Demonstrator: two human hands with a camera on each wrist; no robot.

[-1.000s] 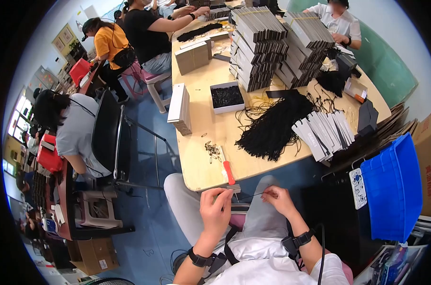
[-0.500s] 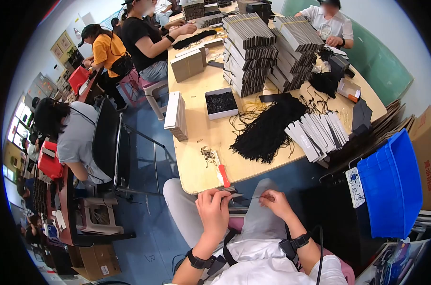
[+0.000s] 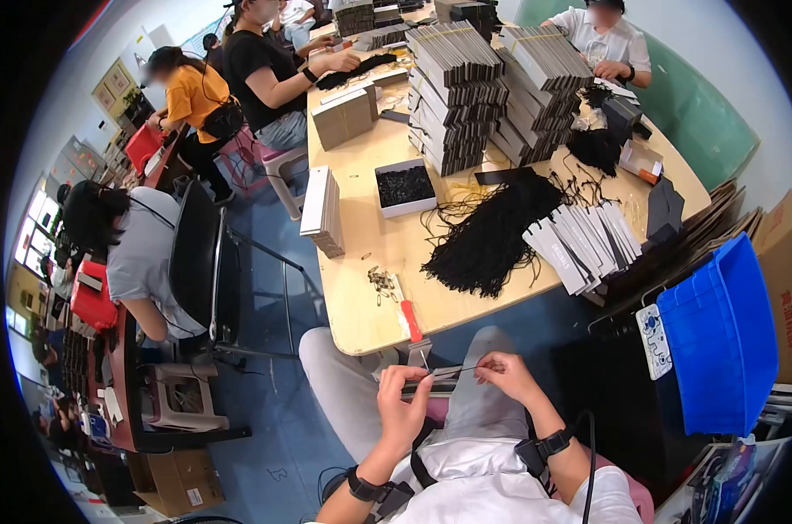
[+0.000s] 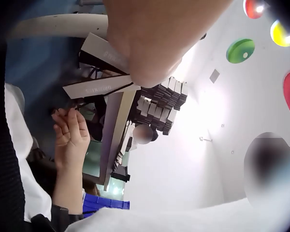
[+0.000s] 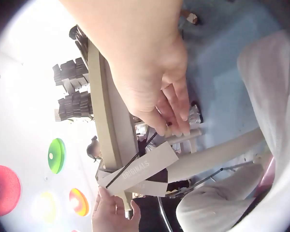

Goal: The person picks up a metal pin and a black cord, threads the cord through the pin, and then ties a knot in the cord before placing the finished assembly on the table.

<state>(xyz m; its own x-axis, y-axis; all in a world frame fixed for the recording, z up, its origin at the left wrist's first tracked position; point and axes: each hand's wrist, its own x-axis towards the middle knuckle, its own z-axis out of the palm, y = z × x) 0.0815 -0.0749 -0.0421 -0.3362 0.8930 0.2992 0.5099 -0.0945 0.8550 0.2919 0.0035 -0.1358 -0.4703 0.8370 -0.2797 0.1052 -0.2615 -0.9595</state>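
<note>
My left hand [image 3: 403, 406] has its fingertips at one end of a pale hang tag [image 5: 142, 168] printed with "ORIGINALS". A second tag [image 5: 154, 189] shows partly behind it, fanned out at an angle. A thin black cord [image 5: 130, 164] runs from the tag's end by the left fingertips up to my right hand [image 3: 507, 377], which pinches it between thumb and fingers. In the left wrist view the left hand covers the near ends of both tags, and the right hand [image 4: 71, 140] is a short way off. Both hands are over the lap, just in front of the table edge.
The table [image 3: 361, 314] bears safety pins [image 3: 380, 281], a red-handled tool [image 3: 409, 320], a box of small black pieces [image 3: 405, 188], black cords [image 3: 492, 236], fanned tags [image 3: 581, 249] and tall tag stacks [image 3: 453, 96]. A blue bin [image 3: 719, 336] stands right. Other people sit around.
My left hand has turned and its thumb and index have spread somewhat, so the tag shows more between the hands. The right hand keeps the cord, nearly in place. The head view has shifted slightly.
</note>
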